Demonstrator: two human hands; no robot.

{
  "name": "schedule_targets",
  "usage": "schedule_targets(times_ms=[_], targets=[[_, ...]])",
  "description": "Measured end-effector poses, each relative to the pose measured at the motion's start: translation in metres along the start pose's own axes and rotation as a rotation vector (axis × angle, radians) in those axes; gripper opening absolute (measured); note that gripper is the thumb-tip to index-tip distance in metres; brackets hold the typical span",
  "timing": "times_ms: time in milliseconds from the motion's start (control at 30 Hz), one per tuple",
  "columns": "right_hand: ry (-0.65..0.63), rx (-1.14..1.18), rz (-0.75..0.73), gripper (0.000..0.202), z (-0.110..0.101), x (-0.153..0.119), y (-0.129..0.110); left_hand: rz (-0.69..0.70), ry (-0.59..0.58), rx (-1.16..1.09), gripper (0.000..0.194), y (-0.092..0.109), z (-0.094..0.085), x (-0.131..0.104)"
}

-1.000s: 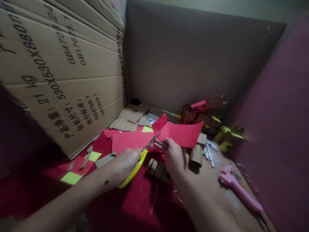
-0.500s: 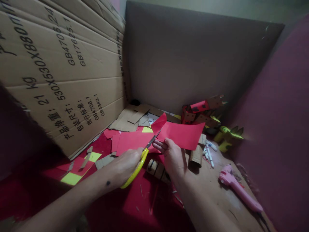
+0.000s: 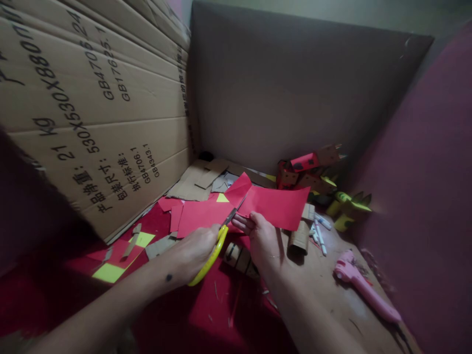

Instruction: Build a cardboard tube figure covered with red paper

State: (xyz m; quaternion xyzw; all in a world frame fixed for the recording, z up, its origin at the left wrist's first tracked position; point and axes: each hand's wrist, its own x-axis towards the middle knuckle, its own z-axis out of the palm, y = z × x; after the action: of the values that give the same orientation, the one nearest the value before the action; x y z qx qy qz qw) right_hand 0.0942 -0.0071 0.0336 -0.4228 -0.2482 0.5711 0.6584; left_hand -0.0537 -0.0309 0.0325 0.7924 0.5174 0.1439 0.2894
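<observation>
Red cloth (image 3: 208,324) lies nearest; above it the left hand (image 3: 197,248) curls closed round yellow-handled scissors (image 3: 207,263), while the right hand (image 3: 263,238) pinches a red sheet (image 3: 280,204) over looser red paper (image 3: 201,216). Cutting looks partly done: a flap (image 3: 239,189) rises beyond the blades, its separation apparently incomplete. Farther back, cardboard figures (image 3: 304,162) look already assembled.

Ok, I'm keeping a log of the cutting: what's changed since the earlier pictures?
The flap of the red sheet has swung left, covering more of the yellow piece behind it. The left hand and its scissors have shifted slightly right. Nothing was taken hold of or let go: the left hand keeps the scissors, the right hand the red sheet. The pink glue gun and white markers stayed put.
</observation>
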Motion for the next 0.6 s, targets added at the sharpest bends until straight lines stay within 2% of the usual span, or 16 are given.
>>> schedule_targets(times_ms=[133,300,600], targets=[[-0.012,-0.003,-0.014,0.019,-0.002,0.001,0.002,-0.069,0.021,0.034,0.017,-0.008,0.006,0.006],[-0.028,-0.012,-0.021,0.02,-0.002,-0.001,0.003,-0.104,0.025,0.031,0.015,-0.001,0.002,0.002],[-0.059,-0.014,-0.018,0.02,-0.001,-0.008,0.001,-0.007,0.063,-0.136,0.018,0.003,0.001,-0.002]])
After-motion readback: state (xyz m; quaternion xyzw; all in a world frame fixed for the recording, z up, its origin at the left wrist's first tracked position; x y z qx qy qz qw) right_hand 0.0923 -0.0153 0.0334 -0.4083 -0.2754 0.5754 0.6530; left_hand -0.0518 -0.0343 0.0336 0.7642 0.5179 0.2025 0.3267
